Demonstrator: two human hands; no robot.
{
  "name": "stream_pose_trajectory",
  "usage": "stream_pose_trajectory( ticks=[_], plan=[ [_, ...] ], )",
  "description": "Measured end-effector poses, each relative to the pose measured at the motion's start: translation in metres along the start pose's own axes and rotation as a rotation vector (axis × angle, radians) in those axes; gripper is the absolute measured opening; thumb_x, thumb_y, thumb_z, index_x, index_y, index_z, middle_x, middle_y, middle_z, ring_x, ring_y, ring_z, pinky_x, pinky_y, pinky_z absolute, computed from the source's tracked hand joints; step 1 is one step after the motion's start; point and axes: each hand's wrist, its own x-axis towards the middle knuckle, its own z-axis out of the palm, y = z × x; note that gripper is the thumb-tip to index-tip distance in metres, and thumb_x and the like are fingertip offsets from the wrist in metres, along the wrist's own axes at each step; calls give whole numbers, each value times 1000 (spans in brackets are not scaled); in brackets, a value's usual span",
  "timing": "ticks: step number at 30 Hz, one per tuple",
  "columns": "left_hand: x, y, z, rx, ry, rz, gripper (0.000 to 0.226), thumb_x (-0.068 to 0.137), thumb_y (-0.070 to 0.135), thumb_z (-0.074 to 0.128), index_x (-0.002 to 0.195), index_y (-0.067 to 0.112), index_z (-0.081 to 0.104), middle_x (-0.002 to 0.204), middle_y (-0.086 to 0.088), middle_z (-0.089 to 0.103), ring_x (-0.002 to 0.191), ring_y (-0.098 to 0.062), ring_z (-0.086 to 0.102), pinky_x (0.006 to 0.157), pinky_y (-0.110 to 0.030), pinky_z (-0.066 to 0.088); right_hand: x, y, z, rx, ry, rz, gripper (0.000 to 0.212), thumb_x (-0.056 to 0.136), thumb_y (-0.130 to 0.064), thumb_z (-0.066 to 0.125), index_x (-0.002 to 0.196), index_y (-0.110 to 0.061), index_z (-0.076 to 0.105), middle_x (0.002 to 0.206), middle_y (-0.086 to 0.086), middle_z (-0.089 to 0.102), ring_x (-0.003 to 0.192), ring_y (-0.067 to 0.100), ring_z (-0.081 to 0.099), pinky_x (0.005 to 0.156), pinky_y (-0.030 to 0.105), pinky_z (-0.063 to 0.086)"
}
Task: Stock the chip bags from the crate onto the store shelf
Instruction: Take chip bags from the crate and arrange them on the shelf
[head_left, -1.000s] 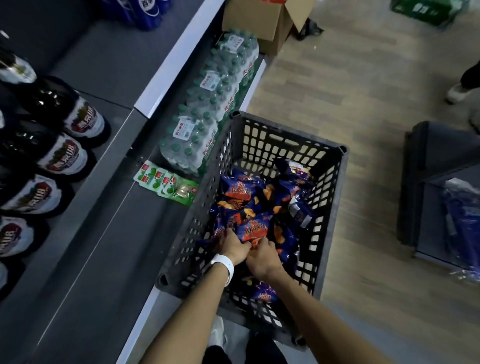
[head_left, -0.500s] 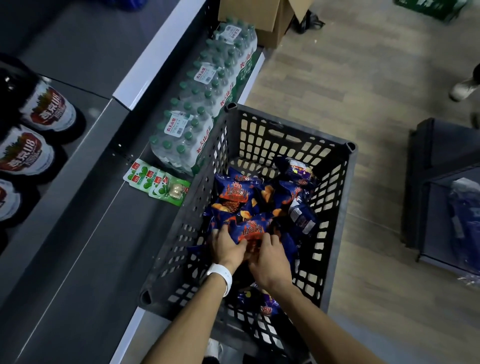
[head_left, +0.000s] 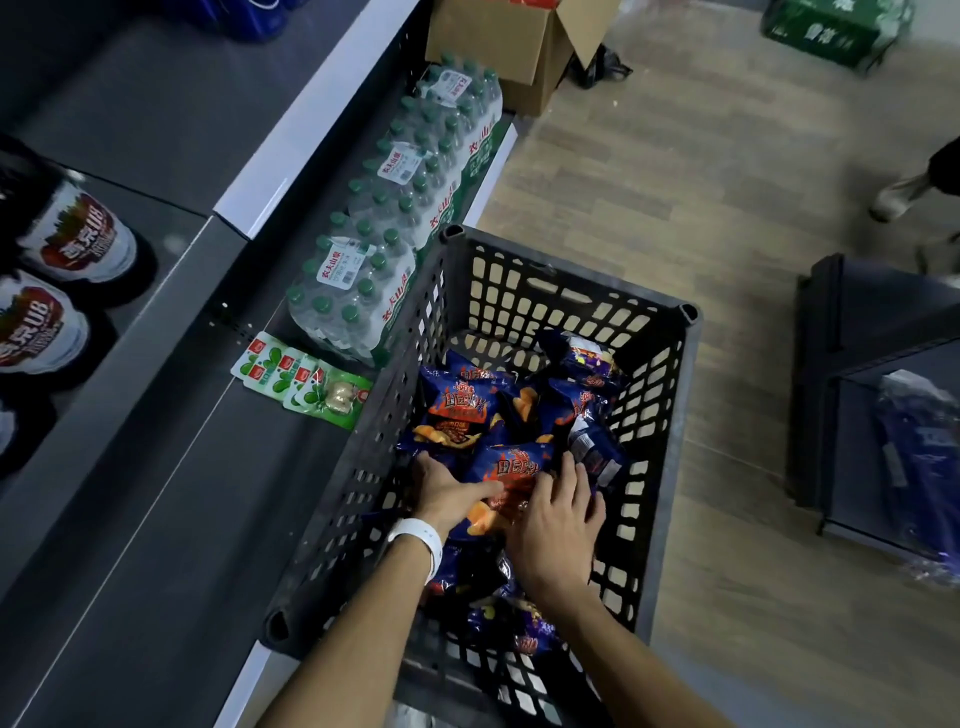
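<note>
**Chip bags: grab them by the crimped ends, not the puffy middle**

Chip bags (head_left: 498, 436) are all down in the bottom of the dark slotted crate (head_left: 670, 415), a loose jumble of blue and orange packs, some face up, some tipped on their sides. None are on the shelf (head_left: 171, 499) yet as far as I can see.

Closest to the camera, both hands are in the crate on the same bag (head_left: 511, 475). The left hand (head_left: 449, 491), with a white wristband (head_left: 418, 543), has its fingers laid over the bag's left edge. The right hand (head_left: 558, 525) lies spread on the right side, fingers flat rather than curled. I honestly can't tell if either one has actually closed on it or is just pressing it.

My guess on handling: these are light, air-filled and crinkly, so weight is no issue, but the film is slick and the contents crush easily. I'd pinch the sealed top or bottom seam, or cradle the sides loosely, and not squeeze the belly.

Further out, the shelf sits just left of the crate, with a strip of green snack packets (head_left: 301, 382) on it, and beyond that shrink-wrapped water bottles (head_left: 395, 249). So there's bare shelf right beside the crate to drop them on.
</note>
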Motion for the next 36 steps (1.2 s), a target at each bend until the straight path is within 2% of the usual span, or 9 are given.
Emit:
stream_pose_trajectory(
  ticks=[4, 11, 15, 18, 21, 24, 27, 31, 36],
  plan=[
    [-4, 5, 3, 28, -62, -22, 128, 42, 43, 91, 146, 19, 20, 152, -10, 34, 136, -29, 38, 112, -49, 36, -4, -10, -4, -99, -147, -5, 74, 92, -34, 52, 153, -9, 19, 166, 15, -9, 153, 31, -14, 116, 64, -9],
    [-21, 6, 5, -51, 56, 129, 75, 68, 15, 83, 120, 13, 29, 123, -4, 51, 110, -22, 53, 92, -31, 42, -15, -13, -3, -108, -181, -17, 85, 95, -36, 48, 158, -9, -1, 167, 12, -6, 153, 28, -12, 116, 62, -12],
    [-33, 5, -6, -93, 109, 196, 72, 66, 9, 84, 114, 14, 30, 115, -4, 54, 102, -20, 57, 91, -31, 45, -24, -11, 2, 15, -46, -33, 92, 84, -40, 65, 157, -10, 19, 166, 12, 8, 154, 29, 6, 124, 51, 8],
    [-42, 4, -19, -124, 118, 222, 71, 66, 4, 82, 113, 16, 31, 111, -3, 55, 98, -17, 59, 89, -31, 46, -31, -1, 1, 153, 85, 97, 82, 77, -22, 73, 148, -9, 36, 164, 16, 18, 150, 33, 19, 119, 47, 28],
    [-49, 1, -32, -120, 124, 238, 69, 64, 4, 82, 111, 20, 33, 107, 1, 56, 95, -12, 60, 88, -31, 46, -27, 8, -8, 356, 4, 293, 69, 86, -5, 61, 148, -7, 30, 161, 19, 14, 143, 37, 29, 111, 45, 38],
    [-58, -4, -43, -112, 108, 250, 67, 62, 3, 84, 112, 20, 44, 106, 4, 62, 95, -9, 61, 90, -30, 48, -22, 15, -6, 324, -50, 316, 54, 88, -2, 60, 137, -6, 38, 149, 23, 30, 120, 38, 53, 97, 44, 49],
    [-65, -12, -54, -88, 106, 262, 61, 60, 7, 85, 111, 21, 54, 103, 5, 66, 93, -9, 64, 88, -32, 51, -21, 15, -2, 274, -129, 290, 46, 93, -19, 59, 134, -7, 39, 137, 20, 45, 115, 34, 55, 95, 42, 49],
    [-75, -24, -64, -54, 107, 322, 57, 59, 7, 84, 106, 24, 57, 99, 7, 69, 88, -5, 66, 77, -21, 52, -19, 8, 1, 454, -234, 357, 71, 92, -42, 65, 147, -13, 29, 144, 23, 38, 124, 40, 51, 100, 46, 47],
    [-87, -33, -73, -29, 121, 380, 57, 58, 10, 83, 106, 26, 58, 100, 9, 69, 88, -1, 66, 78, -23, 54, -21, 1, 6, 741, -140, 411, 52, 91, -15, 70, 128, -9, 35, 112, 16, 64, 92, 25, 60, 80, 40, 53]
  ],
)
